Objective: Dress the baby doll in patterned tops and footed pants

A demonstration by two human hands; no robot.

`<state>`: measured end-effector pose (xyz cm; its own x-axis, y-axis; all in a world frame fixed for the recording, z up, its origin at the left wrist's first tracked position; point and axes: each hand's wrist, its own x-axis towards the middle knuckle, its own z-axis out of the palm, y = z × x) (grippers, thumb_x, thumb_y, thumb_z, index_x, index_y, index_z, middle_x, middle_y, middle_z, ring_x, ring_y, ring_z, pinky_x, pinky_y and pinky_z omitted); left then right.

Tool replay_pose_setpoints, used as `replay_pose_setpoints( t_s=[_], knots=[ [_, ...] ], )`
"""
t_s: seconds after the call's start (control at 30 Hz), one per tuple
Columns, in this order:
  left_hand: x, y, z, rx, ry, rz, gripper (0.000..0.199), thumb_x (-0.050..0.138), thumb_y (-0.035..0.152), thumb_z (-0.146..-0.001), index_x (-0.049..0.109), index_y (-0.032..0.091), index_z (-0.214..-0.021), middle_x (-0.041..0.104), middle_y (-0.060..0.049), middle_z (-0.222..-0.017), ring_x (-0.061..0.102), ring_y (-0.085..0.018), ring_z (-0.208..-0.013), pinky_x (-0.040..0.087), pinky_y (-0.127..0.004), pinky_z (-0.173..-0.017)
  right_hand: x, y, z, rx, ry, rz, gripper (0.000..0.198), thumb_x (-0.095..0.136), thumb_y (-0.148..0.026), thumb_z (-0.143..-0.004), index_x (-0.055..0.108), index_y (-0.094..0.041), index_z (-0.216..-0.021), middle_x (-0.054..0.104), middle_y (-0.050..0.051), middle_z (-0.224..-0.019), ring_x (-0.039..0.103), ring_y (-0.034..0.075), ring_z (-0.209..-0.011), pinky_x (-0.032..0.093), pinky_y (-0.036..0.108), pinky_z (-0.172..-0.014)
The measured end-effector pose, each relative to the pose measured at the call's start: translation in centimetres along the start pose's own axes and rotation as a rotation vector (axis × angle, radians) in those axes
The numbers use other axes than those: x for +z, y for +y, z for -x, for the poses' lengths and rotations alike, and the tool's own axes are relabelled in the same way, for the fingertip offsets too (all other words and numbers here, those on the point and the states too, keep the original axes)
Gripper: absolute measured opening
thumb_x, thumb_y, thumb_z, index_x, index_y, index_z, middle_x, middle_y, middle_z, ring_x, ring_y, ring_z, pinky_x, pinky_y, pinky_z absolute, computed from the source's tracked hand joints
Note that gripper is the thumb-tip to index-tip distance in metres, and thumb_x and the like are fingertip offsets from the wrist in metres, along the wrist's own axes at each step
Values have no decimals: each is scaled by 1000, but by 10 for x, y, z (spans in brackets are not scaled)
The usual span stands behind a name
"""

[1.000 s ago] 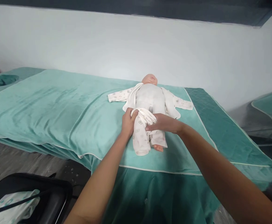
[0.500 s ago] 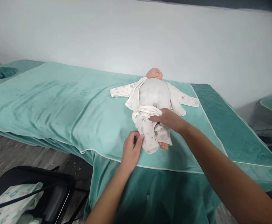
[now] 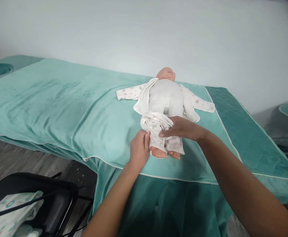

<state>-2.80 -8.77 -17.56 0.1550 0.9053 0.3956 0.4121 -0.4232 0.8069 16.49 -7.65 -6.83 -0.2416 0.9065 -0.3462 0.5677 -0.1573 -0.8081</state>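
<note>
The small white cotton trousers (image 3: 155, 125) with a scattered dark print are around the lower legs of a baby doll with a pale grey-white body (image 3: 164, 97), their waistband bunched below its hips. Both pinkish feet (image 3: 159, 152) show at the cuffs. The left hand (image 3: 139, 149) pinches the fabric between thumb and curled fingers at the outer side of the trouser leg on the left of the view. The right hand (image 3: 183, 127) holds the gathered waistband, its thumb lying across the front; its other fingers are mostly hidden, so their exact spread cannot be told. The doll lies on its back, its head (image 3: 166, 73) towards the plain white wall (image 3: 144, 33). Beneath its torso a white printed long-sleeved baby top (image 3: 141, 103) lies open, sleeves stretched out to either side. All this rests on a long bed (image 3: 101, 98) covered in teal plush fabric with pale piping. At the lower left, beside the bed, a black chair (image 3: 63, 200) bears a white-and-green patterned cloth (image 3: 16, 204).
</note>
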Motion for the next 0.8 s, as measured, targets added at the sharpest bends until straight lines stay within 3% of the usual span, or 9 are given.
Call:
replay_pose_setpoints(
  t_s=[0.2,0.37,0.8],
  knots=[
    [9,-5,-5,87,108,-108,32,32,38,-103,48,21,-80,55,0,-73,50,-13,-65,34,-27,-60,-2,2,-3,28,14,-82,33,82,-37,-64,73,-19,-90,73,3,-89,66,25,-84,51,33,-72],
    [13,-8,-2,53,164,-150,37,28,42,-104,48,21,-81,54,-1,-75,49,-14,-64,32,-28,-60,1,6,-6,5,77,-130,30,76,-39,-70,72,-17,-89,72,4,-86,65,22,-80,50,32,-71],
    [4,-2,7,-42,123,-15,34,32,39,-102,46,21,-78,54,0,-73,49,-14,-67,34,-28,-64,9,11,-14,-44,379,16,21,57,-28,-70,69,-17,-84,66,-1,-75,56,18,-70,42,26,-61]
  ],
)
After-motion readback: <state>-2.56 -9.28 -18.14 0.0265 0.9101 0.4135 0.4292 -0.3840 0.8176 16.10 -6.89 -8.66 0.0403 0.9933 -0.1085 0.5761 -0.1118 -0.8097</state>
